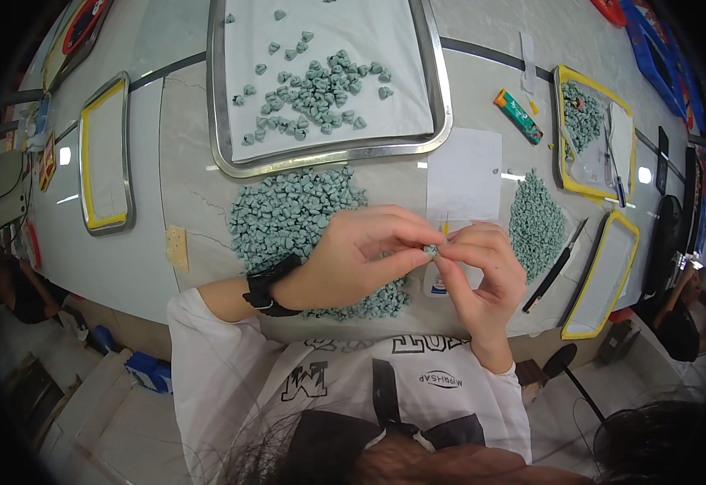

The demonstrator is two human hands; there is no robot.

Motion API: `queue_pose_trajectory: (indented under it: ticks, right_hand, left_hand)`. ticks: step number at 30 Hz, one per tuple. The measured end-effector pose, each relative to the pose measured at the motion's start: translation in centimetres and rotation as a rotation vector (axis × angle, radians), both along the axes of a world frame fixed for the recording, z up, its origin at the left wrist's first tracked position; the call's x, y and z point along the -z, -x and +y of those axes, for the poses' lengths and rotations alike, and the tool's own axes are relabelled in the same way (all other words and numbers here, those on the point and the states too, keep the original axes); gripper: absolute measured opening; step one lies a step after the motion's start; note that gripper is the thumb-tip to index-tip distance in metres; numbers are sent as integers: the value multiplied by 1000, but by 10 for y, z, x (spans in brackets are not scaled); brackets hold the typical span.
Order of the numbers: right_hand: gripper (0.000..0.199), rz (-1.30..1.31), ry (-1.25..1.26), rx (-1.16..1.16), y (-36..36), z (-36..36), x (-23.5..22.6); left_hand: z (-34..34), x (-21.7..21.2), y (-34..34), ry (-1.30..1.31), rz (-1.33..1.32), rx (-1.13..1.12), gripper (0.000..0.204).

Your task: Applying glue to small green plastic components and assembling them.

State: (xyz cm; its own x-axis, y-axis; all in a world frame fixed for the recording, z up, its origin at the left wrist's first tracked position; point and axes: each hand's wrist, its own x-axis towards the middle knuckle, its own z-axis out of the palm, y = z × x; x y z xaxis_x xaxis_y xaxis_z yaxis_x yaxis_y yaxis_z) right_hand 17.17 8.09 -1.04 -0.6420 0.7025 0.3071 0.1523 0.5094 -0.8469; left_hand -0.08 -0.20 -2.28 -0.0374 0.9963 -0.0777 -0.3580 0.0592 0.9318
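Just in from the near edge of the counter [195,182], a person's two bare hands are meeting over the surface. The left hand [353,246], with a black watch [271,289] on its wrist, is pinching a small gray-green piece [430,251] between thumb and index finger, the gap only as wide as the piece. The right hand [486,271] is pinching the same piece from the other side, its thumb and index fingers also nearly together, its other fingers bending loosely. The piece is sitting where the four fingertips are meeting, partly covered by them.

A white bottle [436,284] is showing below and behind the fingers. Toward the counter's right side, a dark pen-like tool [551,279] is lying at a slant beside a yellow-rimmed tray [587,275].

Farther in, a broad heap of gray-green pieces [288,214] is spreading beyond and under the left hand, while a heap of smaller pieces [535,226] is lying beyond the right. A white paper [464,170] is lying between the heaps.

Toward the far edge, a metal-rimmed tray [329,160] is carrying scattered pieces on a white sheet.
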Motion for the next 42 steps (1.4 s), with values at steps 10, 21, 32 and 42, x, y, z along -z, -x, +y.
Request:
queue_pose_trajectory:
  ticks: [10,21,32,42]
  right_hand:
    - [17,-23,-79,15,2,-2,1]
    - [17,-75,-171,77,6,-9,4]
    - [31,-8,-160,40,-2,2,10]
    - [71,-836,-168,-320,-36,2,-13]
  left_hand:
    - [0,-1,1,-10,40,-26,25]
    - [-2,4,-4,-149,352,-121,22]
    - [6,-8,14,-26,139,-119,24]
    - [17,0,25,-292,1358,18,17]
